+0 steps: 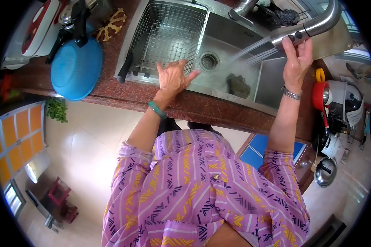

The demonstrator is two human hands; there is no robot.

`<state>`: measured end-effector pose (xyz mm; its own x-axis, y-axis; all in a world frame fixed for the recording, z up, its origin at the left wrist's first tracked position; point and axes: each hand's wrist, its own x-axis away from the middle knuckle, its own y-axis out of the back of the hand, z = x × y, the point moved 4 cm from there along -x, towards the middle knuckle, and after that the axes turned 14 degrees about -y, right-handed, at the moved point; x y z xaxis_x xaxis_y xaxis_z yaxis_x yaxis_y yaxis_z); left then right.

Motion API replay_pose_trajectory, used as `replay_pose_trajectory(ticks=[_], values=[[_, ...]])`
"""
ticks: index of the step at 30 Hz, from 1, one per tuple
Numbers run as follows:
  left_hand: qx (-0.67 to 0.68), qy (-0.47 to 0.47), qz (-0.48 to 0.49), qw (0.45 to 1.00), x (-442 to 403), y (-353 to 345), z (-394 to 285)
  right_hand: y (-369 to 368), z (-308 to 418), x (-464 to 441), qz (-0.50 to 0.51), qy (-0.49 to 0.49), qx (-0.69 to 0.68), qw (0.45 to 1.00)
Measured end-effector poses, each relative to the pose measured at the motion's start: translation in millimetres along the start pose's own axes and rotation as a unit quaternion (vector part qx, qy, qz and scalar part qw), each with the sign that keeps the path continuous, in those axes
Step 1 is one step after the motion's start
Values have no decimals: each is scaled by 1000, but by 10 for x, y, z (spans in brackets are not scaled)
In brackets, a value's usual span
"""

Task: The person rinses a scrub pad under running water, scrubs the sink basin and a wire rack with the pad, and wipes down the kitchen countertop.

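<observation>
My right hand [297,57] holds the faucet spray head [292,38] above the right side of the sink. Water sprays from it toward the left, over the steel basin [222,37]. A dark grey-green cloth or scrubber [238,86] lies on the basin floor near the front wall. My left hand [174,77], fingers spread, is at the front edge of the wire basket [169,35], which sits in the left part of the sink. The round drain [209,61] lies between the basket and the cloth.
A blue plastic basin [76,69] stands on the red stone counter [107,88] at the left, near a pot and a yellow trivet [112,25]. A cutting board [332,39] leans behind the spray head. A red pan [319,95] and appliances are at the right.
</observation>
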<state>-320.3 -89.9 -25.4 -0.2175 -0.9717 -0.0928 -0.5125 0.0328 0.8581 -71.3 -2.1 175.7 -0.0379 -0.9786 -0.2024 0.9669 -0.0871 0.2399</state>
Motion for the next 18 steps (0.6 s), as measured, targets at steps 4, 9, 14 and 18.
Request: replay_pose_trajectory(ticks=[4,9,14,18], values=[[-31,-23,29,999,-30,-69,-1,25,-69,-46,-26,12,1,1000],[-30,-5,56,998,-29,-54,-5,-34,-42,-42,-38,12,11,999],[-43,-10,48,998,-53,-56,-39,-66,6,-59,-55,20,-44,997],[-36,-28,15,999,-71,-66,-97,-22,84,-70,-65,15,-12,998]])
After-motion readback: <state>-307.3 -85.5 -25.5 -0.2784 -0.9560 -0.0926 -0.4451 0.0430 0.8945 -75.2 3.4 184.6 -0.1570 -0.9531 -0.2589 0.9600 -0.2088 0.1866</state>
